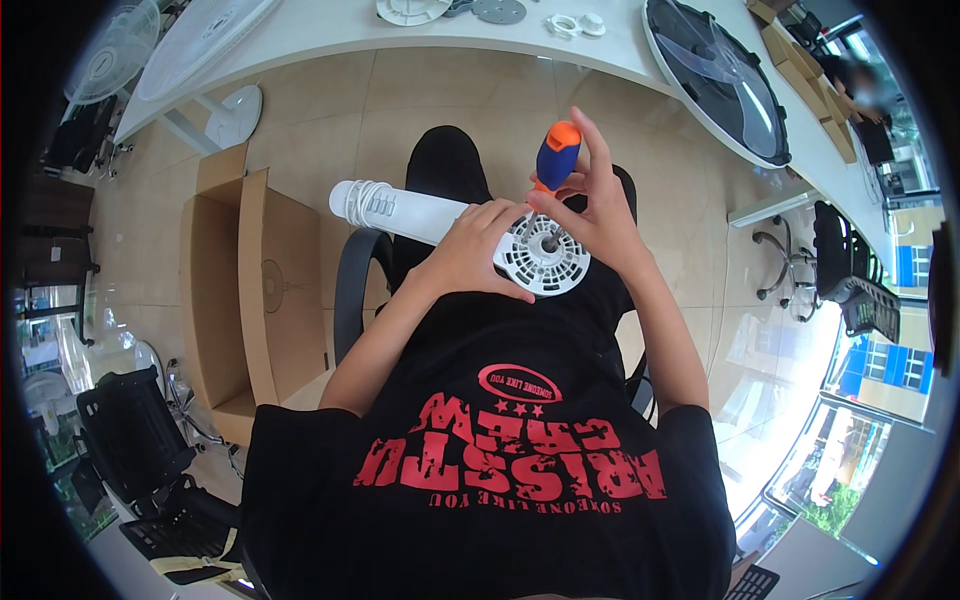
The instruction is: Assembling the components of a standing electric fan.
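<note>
Across my lap lies a white fan body: a tube-like pole (418,213) points left, with a white cord (366,201) coiled near its end. At its right end is a round slotted motor housing (548,270) with a metal shaft in the middle. My left hand (470,248) is closed around the housing's left side. Just above the housing, my right hand (603,222) grips a screwdriver (558,160) with a blue and orange handle. The handle stands up between thumb and fingers. The screwdriver's tip is hidden, so I cannot tell what it touches.
An open cardboard box (290,285) stands on the floor at my left. Ahead, the white table (320,42) bears small white fan parts (575,25) and a large round fan grille (722,85). Office chairs (850,270) stand on both sides. Another person (860,90) is at the far right.
</note>
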Demonstrator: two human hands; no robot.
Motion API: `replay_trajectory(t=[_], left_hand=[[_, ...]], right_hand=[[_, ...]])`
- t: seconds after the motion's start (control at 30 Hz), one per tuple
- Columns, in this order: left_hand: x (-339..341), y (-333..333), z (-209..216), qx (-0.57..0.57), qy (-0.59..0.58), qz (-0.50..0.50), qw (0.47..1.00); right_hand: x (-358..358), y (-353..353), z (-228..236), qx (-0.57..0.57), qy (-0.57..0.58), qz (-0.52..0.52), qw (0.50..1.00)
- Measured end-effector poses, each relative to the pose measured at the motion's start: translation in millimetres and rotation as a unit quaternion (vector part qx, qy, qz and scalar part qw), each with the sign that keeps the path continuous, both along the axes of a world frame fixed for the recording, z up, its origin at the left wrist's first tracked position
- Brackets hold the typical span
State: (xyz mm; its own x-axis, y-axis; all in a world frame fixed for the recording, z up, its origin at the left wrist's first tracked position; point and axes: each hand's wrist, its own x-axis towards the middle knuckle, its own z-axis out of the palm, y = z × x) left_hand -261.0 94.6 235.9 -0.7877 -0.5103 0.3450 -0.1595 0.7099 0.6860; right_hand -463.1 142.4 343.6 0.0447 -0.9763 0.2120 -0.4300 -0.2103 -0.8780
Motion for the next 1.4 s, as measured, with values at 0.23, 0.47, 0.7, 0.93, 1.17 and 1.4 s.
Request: replay_trajectory(t=[0.23, 0.47, 0.7, 0.93, 1.17, 1.4], left_hand=[[6.4, -5.0, 11.9, 0.005, -0.019, 0.038, 0.999], [16.3, 7.0, -0.4, -0.024, -0.010, 0.078, 0.997], [19.3, 21.6, 8.6, -0.033, -0.035, 0.111, 0.993], [4.7, 9.6, 9.3, -0.027, -0.046, 0.073, 0.996], [-9.9, -3.3, 3.3, -0.004, -0.031, 0.002, 0.999], [-30.2, -9.0, 8.2, -0.022, -0.043, -0.064, 0.997]], right_hand=[[8.3, -30.2, 9.8, -0.175, 0.052, 0.021, 0.983], [20.0, -40.9, 16.4, -0.170, -0.014, 0.043, 0.984], [19.3, -33.6, 24.8, -0.144, -0.062, 0.120, 0.980], [-1.5, -32.0, 25.6, -0.038, -0.179, 0.222, 0.958], [-4.5, -15.4, 21.2, -0.116, -0.120, 0.121, 0.979], [-16.8, -0.6, 26.3, -0.093, -0.140, 0.015, 0.986]])
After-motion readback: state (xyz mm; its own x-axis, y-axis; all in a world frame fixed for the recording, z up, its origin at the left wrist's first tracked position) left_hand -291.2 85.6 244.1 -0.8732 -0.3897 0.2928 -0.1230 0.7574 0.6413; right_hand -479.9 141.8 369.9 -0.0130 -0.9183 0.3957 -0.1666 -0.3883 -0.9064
